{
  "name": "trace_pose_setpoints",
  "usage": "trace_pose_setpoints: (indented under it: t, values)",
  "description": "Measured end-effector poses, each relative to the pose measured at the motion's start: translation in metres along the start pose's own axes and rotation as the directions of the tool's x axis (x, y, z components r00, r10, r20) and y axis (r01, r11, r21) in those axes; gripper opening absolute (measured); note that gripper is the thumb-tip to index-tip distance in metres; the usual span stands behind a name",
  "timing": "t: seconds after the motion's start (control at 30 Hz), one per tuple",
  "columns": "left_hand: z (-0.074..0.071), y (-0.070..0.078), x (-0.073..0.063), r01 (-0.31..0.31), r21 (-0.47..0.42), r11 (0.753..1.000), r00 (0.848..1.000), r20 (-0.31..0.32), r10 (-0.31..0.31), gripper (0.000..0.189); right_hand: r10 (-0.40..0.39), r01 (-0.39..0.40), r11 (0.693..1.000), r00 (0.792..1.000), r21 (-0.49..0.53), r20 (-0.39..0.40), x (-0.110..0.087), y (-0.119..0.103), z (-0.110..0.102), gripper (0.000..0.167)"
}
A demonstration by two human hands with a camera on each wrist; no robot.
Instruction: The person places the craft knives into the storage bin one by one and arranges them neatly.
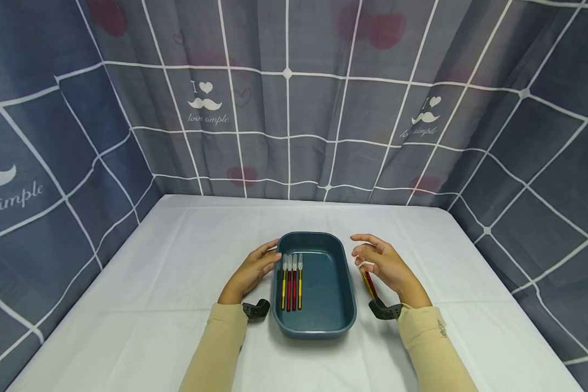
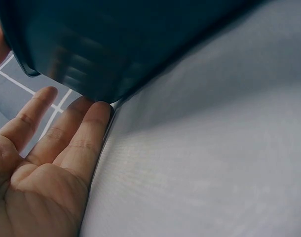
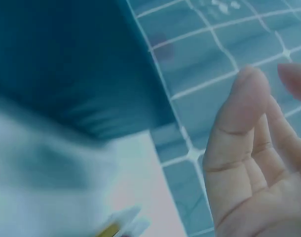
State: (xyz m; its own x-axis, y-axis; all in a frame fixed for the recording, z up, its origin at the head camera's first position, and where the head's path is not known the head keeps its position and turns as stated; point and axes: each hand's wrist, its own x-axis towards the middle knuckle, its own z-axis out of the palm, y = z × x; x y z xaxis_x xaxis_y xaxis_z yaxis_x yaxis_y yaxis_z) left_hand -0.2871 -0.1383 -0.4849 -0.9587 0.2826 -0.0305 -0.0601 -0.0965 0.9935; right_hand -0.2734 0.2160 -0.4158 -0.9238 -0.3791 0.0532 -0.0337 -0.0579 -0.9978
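In the head view, the right hand (image 1: 388, 268) hides the upper ends of the slim sticks (image 1: 369, 285) beside the tray (image 1: 327, 288); the lettering (image 1: 442, 328) on the right cuff (image 1: 418, 322) is too small to read. Both wrist views crop and blur the tray; the right one's lower edge cuts off the sticks.

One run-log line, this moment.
left hand: touching tray | right hand: empty, apart from tray | sticks: four in tray, others outside
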Motion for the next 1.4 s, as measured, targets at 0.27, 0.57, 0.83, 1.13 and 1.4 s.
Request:
trace_pose_setpoints:
  t: [0.27, 0.57, 0.83, 1.13, 1.4]
  values:
    - [-0.001, -0.002, 0.001, 0.002, 0.01, 1.0, 1.0, 0.016, -0.002, 0.067, 0.072, -0.072, 0.997, 0.993, 0.0, -0.098, -0.009, 0.024, -0.018, 0.031]
    - [-0.001, -0.001, -0.001, 0.0, 0.009, 1.0, 1.0, 0.007, 0.0, 0.067, 0.087, -0.1, 0.986, 0.992, -0.135, -0.096, -0.012, 0.041, -0.03, 0.046]
    - [0.0, -0.001, 0.0, 0.001, 0.007, 1.0, 1.0, -0.002, -0.001, 0.065, 0.121, -0.159, 0.96, 0.978, -0.231, -0.168, -0.012, 0.052, -0.033, 0.05]
    - [0.001, 0.0, 0.0, 0.005, -0.003, 1.0, 1.0, -0.004, -0.005, 0.065, 0.124, -0.202, 0.902, 0.968, -0.382, -0.219, -0.014, 0.051, -0.029, 0.047]
    - [0.002, 0.0, -0.001, 0.011, 0.002, 1.0, 1.0, -0.018, -0.011, 0.064, 0.114, -0.279, 0.742, 0.949, -0.609, -0.295, -0.016, 0.044, -0.023, 0.043]
